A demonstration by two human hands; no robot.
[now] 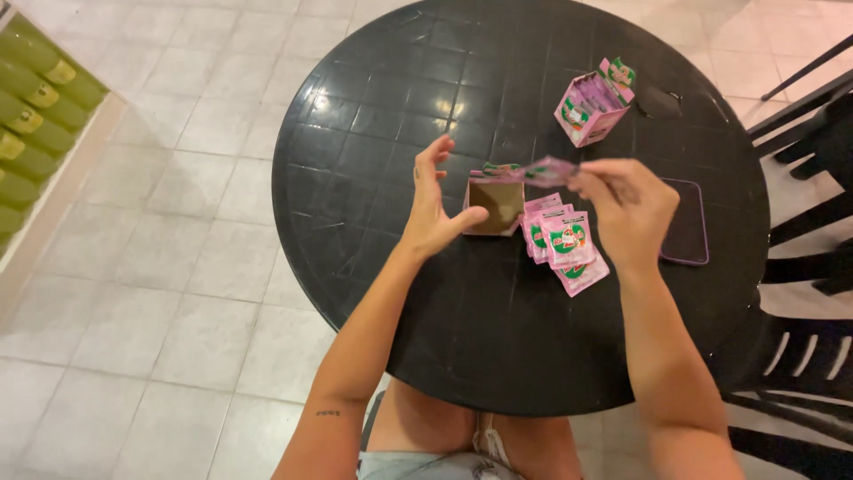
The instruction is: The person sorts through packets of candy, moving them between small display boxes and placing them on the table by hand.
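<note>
Warm indoor light falls from overhead, fairly bright and even. It strikes glare off the glossy black table (373,133), with small white highlights scattered across the grid of its top, strongest towards the far middle. Shadows are soft and short. The right hand (626,209) and the pink sachet (549,169) it pinches are smeared by motion blur. Floor tiles (178,293) bend slightly near the frame edges.

The round table (373,124) is looking like glossy black plastic, moulded in a grid of squares and throwing back glare. The sachets (565,238) are showing shiny pink foil or plastic film. Both small boxes, the open box (494,206) and the far box (590,108), are looking like thin printed cardboard. The floor tiles (178,293) are appearing pale, smooth and faintly sheened.
</note>
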